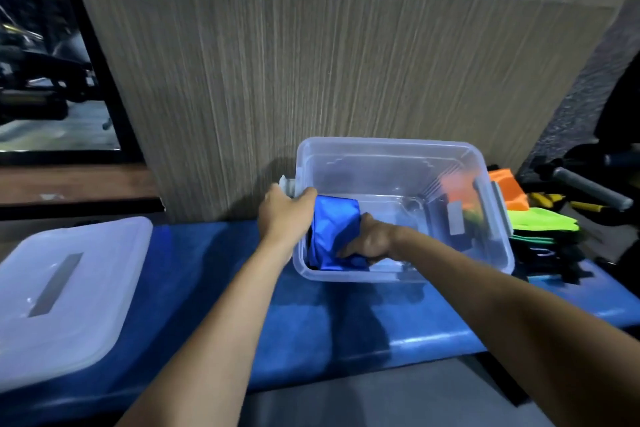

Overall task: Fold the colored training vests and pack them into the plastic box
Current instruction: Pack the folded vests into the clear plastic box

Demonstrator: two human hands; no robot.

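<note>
A clear plastic box (408, 149) stands on a blue padded bench (214, 274). Inside it, against the left wall, a folded blue vest (334, 229) stands on edge. My left hand (285, 213) is curled over the box's left rim and holds the top corner of the blue vest. My right hand (370, 241) is inside the box and grips the vest's lower right side. Right of the box lies a pile of vests: an orange one (509, 187), neon green ones (540, 222) and dark ones (550, 262).
The box's clear lid (65, 295) lies on the bench at the left. A wood-grain panel (329, 62) rises right behind the box. Grey-handled tools (588, 187) lie behind the vest pile at the right.
</note>
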